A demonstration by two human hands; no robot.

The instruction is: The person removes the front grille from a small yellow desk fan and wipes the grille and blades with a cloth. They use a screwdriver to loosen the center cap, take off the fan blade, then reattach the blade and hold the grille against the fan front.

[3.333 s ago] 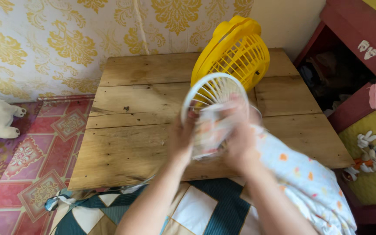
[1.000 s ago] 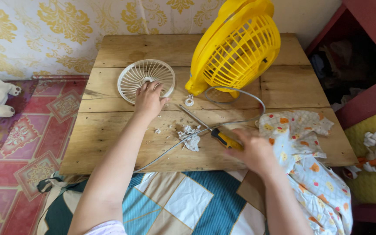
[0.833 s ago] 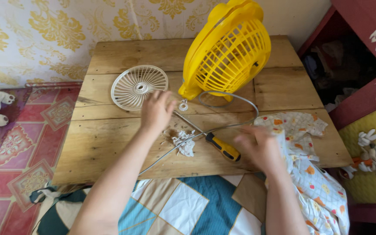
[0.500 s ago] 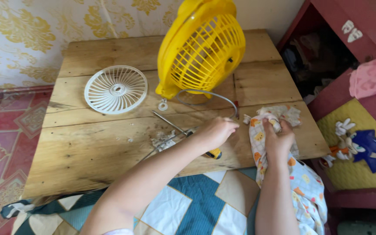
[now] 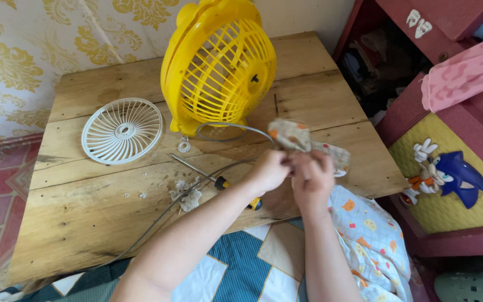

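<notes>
Both hands bunch a patterned cloth above the table's near right edge.

The left hand (image 5: 269,170) and right hand (image 5: 311,176) close on the cloth (image 5: 294,137), gathered as if for wiping. Leftward lie a screwdriver (image 5: 225,184), dust clump (image 5: 185,196) and white grille (image 5: 122,130); the yellow fan (image 5: 219,67) stands mid-table (image 5: 74,223), beside a red cabinet (image 5: 448,100).

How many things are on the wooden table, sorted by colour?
Yellow: 2, the fan and the screwdriver with its yellow handle.
White: 2, the round grille and a small ring.
Grey: 2, the cord and a clump of dust.
Patterned: 1, the cloth held up in the left hand and right hand.
Total: 7
</notes>
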